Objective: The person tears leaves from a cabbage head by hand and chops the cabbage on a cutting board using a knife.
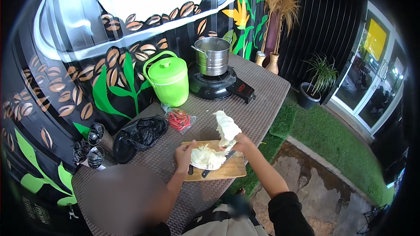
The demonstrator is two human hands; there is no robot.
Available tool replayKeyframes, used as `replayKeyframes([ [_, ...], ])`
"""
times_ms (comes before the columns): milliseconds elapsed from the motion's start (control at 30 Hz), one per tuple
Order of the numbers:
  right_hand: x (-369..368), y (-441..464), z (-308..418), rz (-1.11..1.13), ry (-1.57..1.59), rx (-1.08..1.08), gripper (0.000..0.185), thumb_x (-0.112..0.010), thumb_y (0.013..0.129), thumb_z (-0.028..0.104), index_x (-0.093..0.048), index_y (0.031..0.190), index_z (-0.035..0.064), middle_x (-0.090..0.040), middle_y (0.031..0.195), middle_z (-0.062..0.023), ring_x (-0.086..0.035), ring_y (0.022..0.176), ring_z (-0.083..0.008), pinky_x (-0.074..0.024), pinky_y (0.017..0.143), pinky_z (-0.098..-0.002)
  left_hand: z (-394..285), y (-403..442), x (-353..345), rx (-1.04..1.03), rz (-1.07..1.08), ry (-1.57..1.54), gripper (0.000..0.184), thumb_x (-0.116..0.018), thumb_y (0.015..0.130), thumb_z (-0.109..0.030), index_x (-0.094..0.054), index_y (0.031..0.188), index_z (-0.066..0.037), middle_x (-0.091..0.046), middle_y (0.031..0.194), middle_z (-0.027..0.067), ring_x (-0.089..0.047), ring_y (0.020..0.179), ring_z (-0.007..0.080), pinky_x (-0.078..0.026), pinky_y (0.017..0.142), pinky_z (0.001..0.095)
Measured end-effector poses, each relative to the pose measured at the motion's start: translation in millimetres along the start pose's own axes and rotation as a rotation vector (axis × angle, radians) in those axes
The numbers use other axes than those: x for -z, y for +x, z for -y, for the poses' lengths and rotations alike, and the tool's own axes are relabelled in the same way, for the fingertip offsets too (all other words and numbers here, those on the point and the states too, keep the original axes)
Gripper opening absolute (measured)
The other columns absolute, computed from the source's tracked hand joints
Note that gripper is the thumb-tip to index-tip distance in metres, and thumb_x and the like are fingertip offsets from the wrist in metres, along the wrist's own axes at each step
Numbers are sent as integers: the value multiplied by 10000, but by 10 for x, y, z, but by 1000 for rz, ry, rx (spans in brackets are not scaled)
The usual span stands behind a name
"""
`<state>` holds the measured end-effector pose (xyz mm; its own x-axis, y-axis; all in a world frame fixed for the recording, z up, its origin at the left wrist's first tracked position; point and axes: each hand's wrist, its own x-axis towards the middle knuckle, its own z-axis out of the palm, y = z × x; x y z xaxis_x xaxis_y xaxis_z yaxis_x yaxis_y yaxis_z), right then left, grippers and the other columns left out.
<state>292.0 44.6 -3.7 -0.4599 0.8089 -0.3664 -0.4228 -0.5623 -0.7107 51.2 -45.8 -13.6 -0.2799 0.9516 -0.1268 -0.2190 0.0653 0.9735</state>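
My right hand (240, 143) is closed around a pale cabbage piece (226, 127), raised above the right side of a wooden cutting board (234, 172). On the board lies a heap of pale cabbage leaves (207, 158). My left hand (183, 155) is at the left edge of this heap with its fingers curled; what they grip is hidden. A knife (206, 173) with a black handle rests on the board in front of the heap, its blade pointing toward the far right. Another dark handle (190, 170) shows beside it, close to my left wrist.
Behind the board are a bag of red chillies (179, 119), a black plastic bag (148, 131) and a lidded green bucket (168, 81). A steel pot (212, 56) stands on a black stove (211, 84). Metal containers (97, 157) stand left. The table's right edge (267, 124) borders grass.
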Motion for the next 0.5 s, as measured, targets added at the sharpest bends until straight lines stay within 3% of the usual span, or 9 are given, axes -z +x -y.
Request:
replayKeyframes([
  [67, 103, 27, -133, 12, 44, -83, 307, -536, 907, 226, -577, 1162, 60, -621, 1093, -96, -613, 979, -250, -491, 846, -494, 25, 26, 32, -33, 5, -19, 209, -656, 873, -156, -683, 939, 40, -683, 872, 85, -625, 734, 106, -492, 696, 238],
  [133, 172, 5, -238, -127, 250, -210, 365, -476, 926, 373, -557, 1148, 95, -606, 1127, -82, -581, 1012, -259, -429, 858, -550, 62, -26, 148, -60, 251, -10, 390, -752, 793, -209, -644, 1078, 35, -672, 968, 97, -637, 841, 140, -503, 774, 261],
  [167, 210, -21, -283, -128, 248, -208, 365, -476, 926, 373, -557, 1148, 95, -606, 1127, -82, -581, 1012, -259, -429, 858, -550, 86, -68, 156, -61, 252, -13, 390, -752, 793, -209, -644, 1078, 35, -672, 968, 97, -637, 841, 140, -503, 774, 261],
  [233, 271, -91, -374, -56, 170, -231, 405, -446, 917, 437, -582, 1121, 115, -593, 1147, -71, -558, 1070, -240, -383, 901, -561, 45, -185, 149, -445, 371, 70, 678, -880, 601, -203, -596, 1183, -2, -643, 1088, 93, -607, 987, 141, -467, 893, 263],
  [267, 300, -108, -404, -20, 130, -246, 429, -431, 912, 469, -594, 1107, 124, -587, 1157, -65, -547, 1099, -230, -360, 922, -567, 43, -167, 199, -443, 371, 67, 678, -880, 601, -203, -596, 1183, -2, -643, 1088, 93, -607, 987, 141, -467, 893, 263],
  [333, 222, -188, -451, -25, 164, -275, 467, -437, 907, 477, -573, 1164, 112, -573, 1192, -79, -502, 1170, -240, -323, 949, -620, -28, -151, 345, -458, 522, 348, 938, -926, 490, -210, -493, 1295, -1, -592, 1201, 103, -567, 1109, 194, -456, 955, 330],
  [433, 100, -242, -532, 52, 229, -271, 582, -468, 888, 510, -498, 1261, 64, -500, 1309, -118, -421, 1256, -279, -252, 993, -684, -228, -290, 284, -394, 472, 494, 786, -909, 511, -180, -576, 1203, -17, -638, 1112, 109, -610, 1022, 162, -484, 909, 316],
  [500, 71, -199, -523, 53, 207, -244, 587, -469, 887, 513, -497, 1262, 62, -493, 1317, -124, -418, 1260, -283, -271, 985, -679, -153, -245, 252, -436, 400, 537, 736, -906, 521, -178, -589, 1164, -14, -649, 1076, 103, -622, 977, 157, -499, 869, 314],
])
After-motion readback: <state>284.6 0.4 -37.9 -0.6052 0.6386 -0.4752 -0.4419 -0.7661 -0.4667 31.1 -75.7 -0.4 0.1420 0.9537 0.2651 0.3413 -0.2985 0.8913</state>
